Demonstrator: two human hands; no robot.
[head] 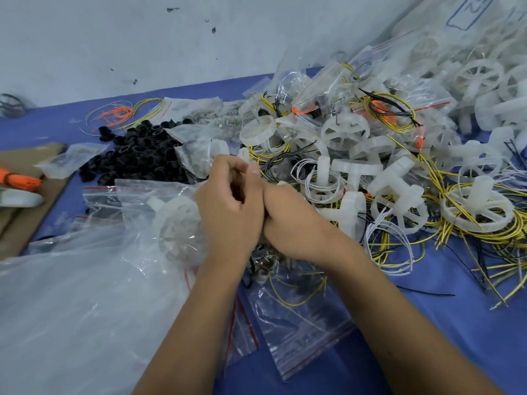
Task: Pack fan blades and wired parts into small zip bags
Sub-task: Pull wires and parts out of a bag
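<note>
My left hand (228, 206) and my right hand (288, 223) are pressed together at the table's middle, fingers curled. Their fingertips pinch the edge of a clear zip bag (148, 201) that spreads to the left with a white fan blade (176, 223) inside. The pinch point is mostly hidden by my fingers. Under my wrists lies another zip bag (302, 315) with yellow wires in it. A heap of white fan blades (345, 132) tangled with yellow, white and black wires (470, 240) fills the right side.
A pile of black rings (137, 155) sits behind my left hand. Large clear plastic sheeting (71, 309) covers the near left. Brown cardboard (25, 212) with an orange part lies at the far left. Filled bags (427, 52) stack up against the wall at right.
</note>
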